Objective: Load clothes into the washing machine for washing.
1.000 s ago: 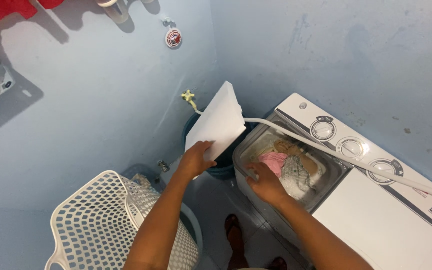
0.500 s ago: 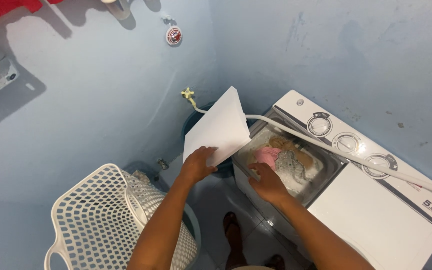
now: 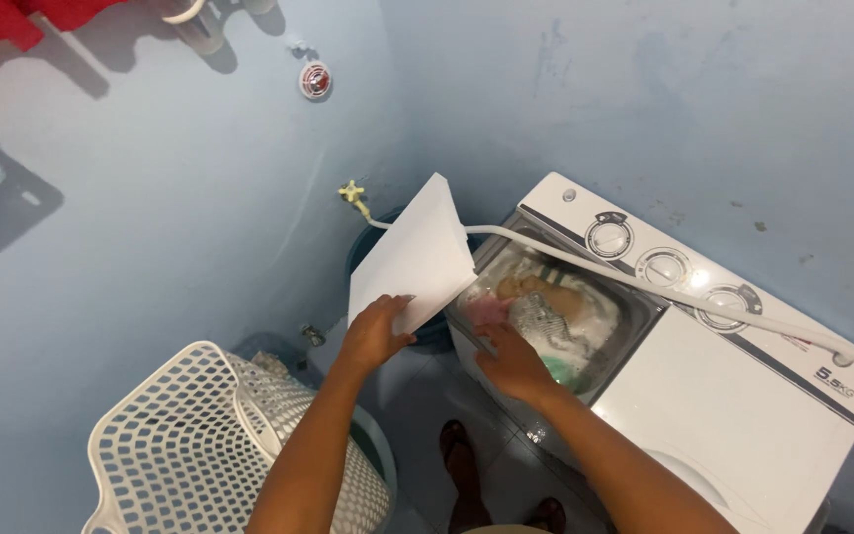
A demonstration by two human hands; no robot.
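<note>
- Blue painted walls (image 3: 150,227) close in a small wash corner, with a white twin-tub washing machine (image 3: 743,415) against the right wall and pale floor tiles below.
- My left hand (image 3: 373,334) pinches the lower corner of the white lid (image 3: 412,259), fingers curled narrow around its edge; the lid stands tilted up over the left rim of the tub.
- My right hand (image 3: 514,364) rests on the near rim of the wash tub (image 3: 546,316), fingers loosely bent, gripping nothing that I can make out.
- Since a second ago the pink cloth has slid from the middle of the tub toward the left corner and blurred, and the suds look stirred, so I judge the water is turning; both hands have barely shifted.
- Laundry (image 3: 536,311) sits inside the tub, soaked, under the lifted lid.
- Count: one lid, one hose (image 3: 684,295) across the machine, three dials (image 3: 664,267), one tap (image 3: 353,192), one dark bucket (image 3: 427,331) behind the lid, one white lattice basket (image 3: 180,445) at lower left.
</note>
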